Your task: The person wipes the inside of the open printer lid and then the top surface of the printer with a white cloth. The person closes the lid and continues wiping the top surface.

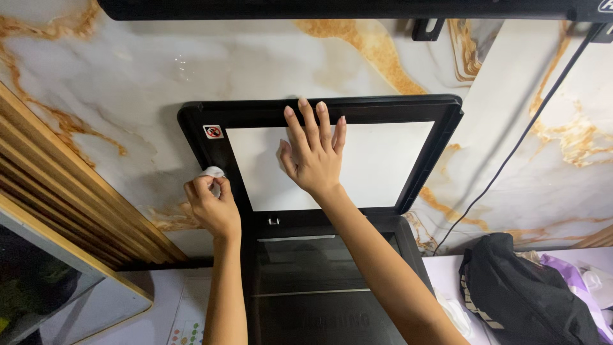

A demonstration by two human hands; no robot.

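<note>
A flatbed scanner (319,281) sits against a marbled wall, its lid (325,112) swung up and leaning back so that the white pad (383,163) on its underside faces the room. The person stands over it with both arms stretched forward.

The right hand (314,156) lies flat and spread on the white pad, palm pressed to it, fingers (309,124) reaching up so that the tips cross onto the black frame at the lid's top edge. It grips nothing; it only bears against the lid. The thumb points left, toward the other hand.

The left hand (212,204) is curled closed around a small wad of white cloth or tissue (212,172), which bulges out just above the fingertips. The wad touches the black left border of the lid, just left of the white pad's edge. A little above those fingers, on the same border, is a small red and white sticker (212,131).

Below both wrists lies the dark glass bed (319,268) of the scanner, with the forearms passing over it. Well to the right of the right hand's fingers, a thin black cable (511,150) runs down the wall, and lower still a black bag (523,294) rests on the white tabletop (440,268) beside some pale purple plastic (578,275). To the left of the left hand, slanted wooden slats (57,179) line the wall. A sheet with coloured dots (188,332) lies near the left elbow.
</note>
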